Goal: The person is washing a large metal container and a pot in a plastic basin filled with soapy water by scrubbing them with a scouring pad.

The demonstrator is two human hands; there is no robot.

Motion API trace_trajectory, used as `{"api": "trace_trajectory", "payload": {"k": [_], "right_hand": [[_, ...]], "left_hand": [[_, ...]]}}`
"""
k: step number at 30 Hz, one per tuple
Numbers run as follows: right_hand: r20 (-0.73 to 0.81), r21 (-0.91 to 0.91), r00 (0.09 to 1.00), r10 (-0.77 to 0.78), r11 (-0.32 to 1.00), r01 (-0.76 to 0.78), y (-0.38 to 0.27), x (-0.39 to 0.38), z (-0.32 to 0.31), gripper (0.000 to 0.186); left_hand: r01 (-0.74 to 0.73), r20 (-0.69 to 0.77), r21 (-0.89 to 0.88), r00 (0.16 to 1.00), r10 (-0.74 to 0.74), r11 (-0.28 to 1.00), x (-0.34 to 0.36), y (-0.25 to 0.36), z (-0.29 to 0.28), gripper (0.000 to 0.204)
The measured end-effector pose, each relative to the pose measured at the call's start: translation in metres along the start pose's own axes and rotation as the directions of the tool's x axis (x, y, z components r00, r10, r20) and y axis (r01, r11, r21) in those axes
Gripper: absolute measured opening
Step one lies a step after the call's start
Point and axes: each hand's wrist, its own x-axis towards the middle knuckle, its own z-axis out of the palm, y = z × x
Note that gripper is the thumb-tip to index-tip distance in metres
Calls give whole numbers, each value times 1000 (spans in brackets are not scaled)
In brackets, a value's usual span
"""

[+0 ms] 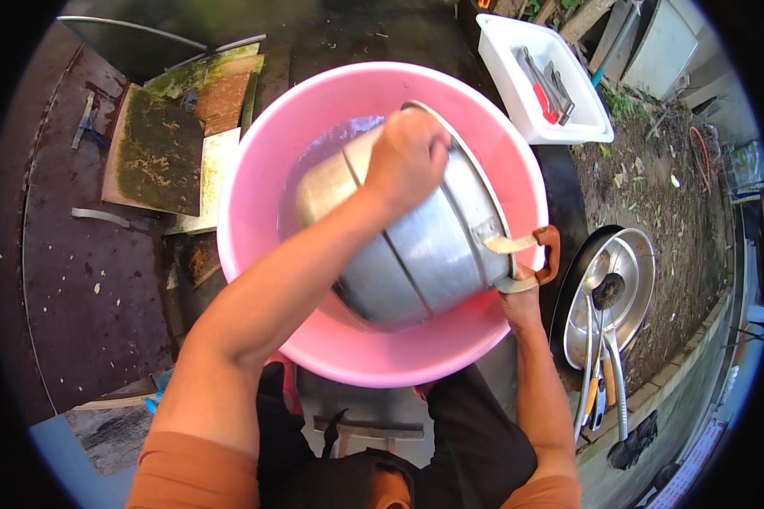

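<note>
A large silver metal pot (424, 254) lies tilted on its side inside a round pink basin (348, 363), its rim facing the upper right. Murky water (331, 144) shows in the basin past the pot's base. My left hand (409, 157) is curled closed against the upper side of the pot near the rim; whatever its fingers may hold is hidden. At the pot's lower right, my right hand (519, 297) grips the brown-and-metal handle (545, 254), its fingers partly hidden behind it.
A white tub (590, 131) with red-handled metal tools stands at the upper right. Right of the basin, metal pans (641, 280) hold a scrubber, ladles and other long-handled utensils. Mossy boards (157, 153) lie at the left, and a low wooden stool (369, 428) sits between my legs.
</note>
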Motion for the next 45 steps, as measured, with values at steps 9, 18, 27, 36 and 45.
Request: {"api": "trace_trajectory", "payload": {"k": [9, 18, 27, 36, 45], "right_hand": [[-101, 326, 968, 231, 927, -187, 27, -4, 15, 17], [-118, 293, 977, 177, 947, -136, 33, -9, 14, 26], [-233, 143, 968, 96, 988, -63, 23, -7, 22, 31], [-237, -148, 966, 102, 979, -139, 31, -11, 22, 28], [-82, -452, 991, -101, 890, 53, 48, -15, 17, 15]], "left_hand": [[98, 190, 18, 977, -100, 995, 10, -47, -19, 13], [-306, 284, -93, 904, 320, 947, -70, 7, -37, 21], [-367, 302, -133, 870, 390, 921, -103, 25, -49, 17], [-140, 155, 86, 980, 125, 987, -104, -5, -66, 23], [176, -26, -11, 984, -177, 984, -87, -43, -95, 20]]}}
